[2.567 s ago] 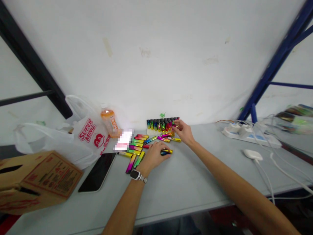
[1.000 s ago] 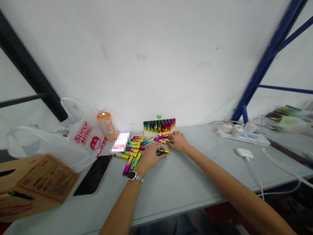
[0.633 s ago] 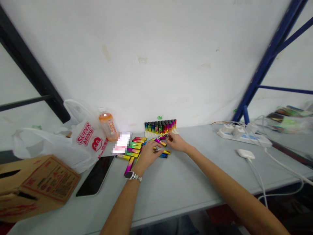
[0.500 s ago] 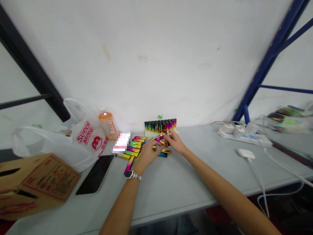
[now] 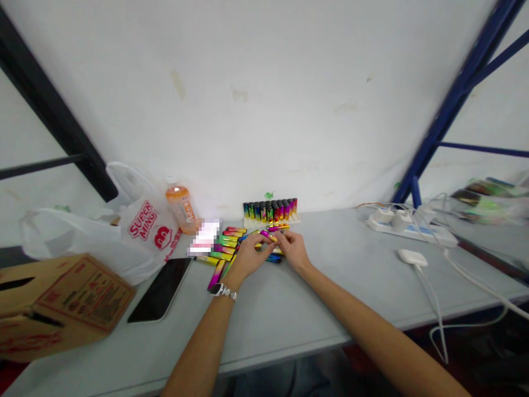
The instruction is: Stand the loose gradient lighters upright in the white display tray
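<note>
My left hand [image 5: 249,257] is curled over a loose pile of shiny two-tone tubes, its thumb and fingertips drawn in towards the right hand. My right hand [image 5: 295,249] is closed in a pinch at the end of a pink-and-yellow tube [image 5: 268,236]; its fingers hide part of what they grip. Whether the left fingers also touch that tube is unclear. Left of the hands lie more tubes [image 5: 215,274] in yellow, green and pink. Just behind, against the wall, many black-topped tubes [image 5: 270,212] stand upright in rows on a pale holder [image 5: 294,220].
To the left are a black phone [image 5: 160,290], a lit screen [image 5: 205,236], an orange-drink bottle [image 5: 181,210], a plastic bag [image 5: 142,226] and a cardboard box [image 5: 70,303]. A power strip [image 5: 413,229] and a white charger [image 5: 412,257] with cables lie to the right.
The dark-and-gold tube that stood upright in my right fingers no longer shows. My right hand has lowered and its fingers have drawn closer to my left. A pink-and-yellow tube behind it is uncovered.
</note>
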{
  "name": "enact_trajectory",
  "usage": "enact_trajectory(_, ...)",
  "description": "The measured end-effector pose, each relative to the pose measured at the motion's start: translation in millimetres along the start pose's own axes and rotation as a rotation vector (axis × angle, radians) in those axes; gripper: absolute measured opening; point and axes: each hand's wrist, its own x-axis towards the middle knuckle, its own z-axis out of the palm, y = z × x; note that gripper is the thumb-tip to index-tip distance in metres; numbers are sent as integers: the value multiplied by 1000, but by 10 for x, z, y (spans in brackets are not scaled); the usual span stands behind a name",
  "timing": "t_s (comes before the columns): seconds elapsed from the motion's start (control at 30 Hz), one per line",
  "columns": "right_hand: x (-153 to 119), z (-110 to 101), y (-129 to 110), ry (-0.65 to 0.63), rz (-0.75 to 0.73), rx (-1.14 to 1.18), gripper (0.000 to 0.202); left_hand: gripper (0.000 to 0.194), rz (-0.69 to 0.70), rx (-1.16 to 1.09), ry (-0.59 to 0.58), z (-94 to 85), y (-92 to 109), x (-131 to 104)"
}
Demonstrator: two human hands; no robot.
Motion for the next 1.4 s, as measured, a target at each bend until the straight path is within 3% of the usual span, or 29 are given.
enact_trajectory(0.2, -2, 2, -35, 43, -25, 1, 36, 20, -5, -7, -16, -2, 21, -2)
enact_trajectory(0.43, -25, -3, -63, -9, -28, 33, 44, 18, 10, 18, -28, -7, 6, -8)
enact_trajectory(0.63, -10, 5, -57, 36, -23, 25, 38, 16, 10, 33, -59, 1, 2, -16)
enact_trajectory(0.87, 32, -31, -13, -28, -20, 119, 37, 10, 22, 155, -48, 52, 1, -30)
enact_trajectory(1.07, 158, -233, 45, -45, -155, -99, 31, 15, -2, 302, -47, 157, 7, -44)
enact_trajectory(1.17, 280, -378, 67, -47, -155, -225, 29, 15, 5, 300, -59, 189, 33, -37)
enact_trajectory(1.4, 775, -739, 152, -10, -244, -349, 28, 9, 3, 280, -72, 250, 62, -24)
